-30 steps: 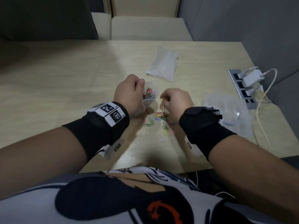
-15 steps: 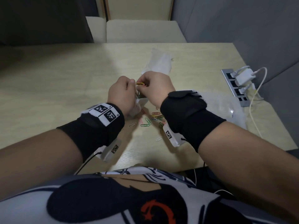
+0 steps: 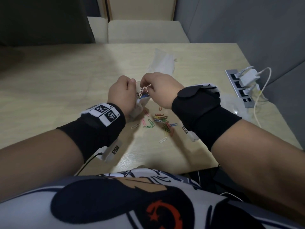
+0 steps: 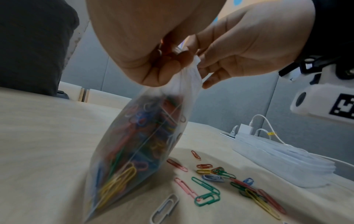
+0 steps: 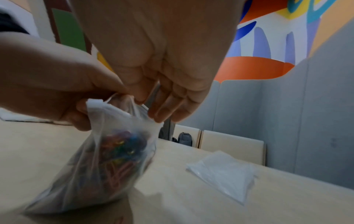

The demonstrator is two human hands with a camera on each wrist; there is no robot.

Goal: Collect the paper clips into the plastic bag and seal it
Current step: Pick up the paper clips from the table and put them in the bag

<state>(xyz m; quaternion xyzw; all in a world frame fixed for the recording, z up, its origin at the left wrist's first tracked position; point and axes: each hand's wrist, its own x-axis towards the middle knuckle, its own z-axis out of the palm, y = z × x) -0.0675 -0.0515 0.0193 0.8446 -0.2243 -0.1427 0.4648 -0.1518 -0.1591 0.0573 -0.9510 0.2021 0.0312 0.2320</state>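
Coloured paper clips lie loose on the pale wooden table, close to its near edge and about in the middle of its width; green, pink, yellow, blue and white ones are mixed, some touching each other. Just behind them stands the plastic bag, clear and already filled with many clips, its bottom on the table and its top lifted. The left hand pinches the top edge of the bag with curled fingers and holds the mouth up. The right hand is just beside it at the mouth, and its fingertips pinch a few clips, pink and white, over the opening. In the right wrist view the fingers of this hand also touch the rim of the bag. Near the right edge of the table lies a stack of clear plastic, and behind it a grey power strip with white chargers and cables. Further back, toward the far edge, another flat clear bag lies alone.
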